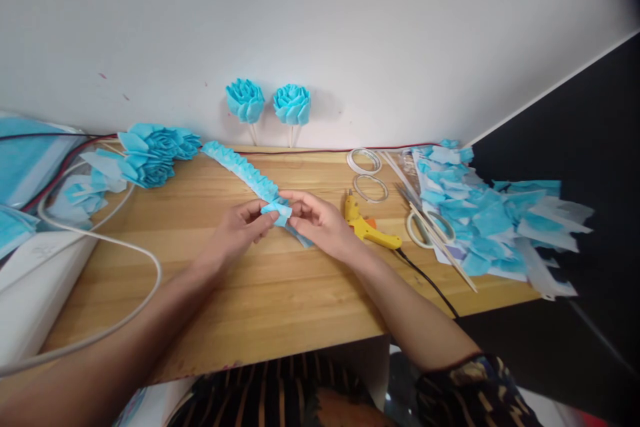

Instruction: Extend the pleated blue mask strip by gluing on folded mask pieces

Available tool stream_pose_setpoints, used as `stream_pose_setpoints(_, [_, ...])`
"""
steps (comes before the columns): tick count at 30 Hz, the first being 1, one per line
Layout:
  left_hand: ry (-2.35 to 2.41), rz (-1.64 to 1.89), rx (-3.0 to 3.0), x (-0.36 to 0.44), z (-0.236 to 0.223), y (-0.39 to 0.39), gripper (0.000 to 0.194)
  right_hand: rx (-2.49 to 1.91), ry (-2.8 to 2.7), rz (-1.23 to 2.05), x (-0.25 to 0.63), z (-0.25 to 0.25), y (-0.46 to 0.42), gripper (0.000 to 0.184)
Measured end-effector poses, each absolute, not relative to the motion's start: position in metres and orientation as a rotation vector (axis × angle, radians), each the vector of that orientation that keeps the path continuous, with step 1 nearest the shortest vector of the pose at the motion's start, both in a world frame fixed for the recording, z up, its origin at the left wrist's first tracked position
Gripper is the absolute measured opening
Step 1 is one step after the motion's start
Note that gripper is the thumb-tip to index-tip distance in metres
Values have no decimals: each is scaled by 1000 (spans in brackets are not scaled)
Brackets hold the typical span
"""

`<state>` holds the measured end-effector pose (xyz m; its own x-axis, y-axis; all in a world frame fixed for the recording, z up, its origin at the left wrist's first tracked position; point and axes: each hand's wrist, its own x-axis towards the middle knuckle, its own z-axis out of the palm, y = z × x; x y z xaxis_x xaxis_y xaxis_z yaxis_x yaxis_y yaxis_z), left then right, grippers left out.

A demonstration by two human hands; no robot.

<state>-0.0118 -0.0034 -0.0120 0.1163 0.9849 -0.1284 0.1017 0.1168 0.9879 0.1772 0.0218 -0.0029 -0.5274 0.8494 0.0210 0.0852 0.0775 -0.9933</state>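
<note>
My left hand (pixel 240 225) and my right hand (pixel 320 220) meet at the middle of the wooden table (pixel 260 300). Both pinch a small folded light-blue paper piece (pixel 278 211) between fingertips. The piece sits at the near end of a long strip of overlapped blue paper folds (pixel 239 168) that runs back and left across the table toward the wall. The fingers of both hands are closed on the paper.
A yellow glue gun (pixel 369 229) with a black cord lies just right of my right hand. Tape rolls (pixel 364 160), wooden sticks (pixel 440 240) and a heap of blue paper pieces (pixel 480 213) fill the right side. Finished blue paper flowers (pixel 150 153) lie left; two flowers on sticks (pixel 270 104) lean against the wall. A white cable (pixel 125 247) loops at left.
</note>
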Motion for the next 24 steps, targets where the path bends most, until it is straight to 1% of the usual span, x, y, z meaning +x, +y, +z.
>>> stream_pose_setpoints(4, [1223,982,1223,-12,-15,-2,29,-913,-1638,1592,179,0,23,42])
stream_pose_setpoints(16, [1184,970,1224,-10,-10,-3,37,-928,-1557,1622,175,-10,25,42])
stream_pose_setpoints(24, [1262,943,1270,-11,-10,-2,31,-910,-1606,1584,172,-8,22,39])
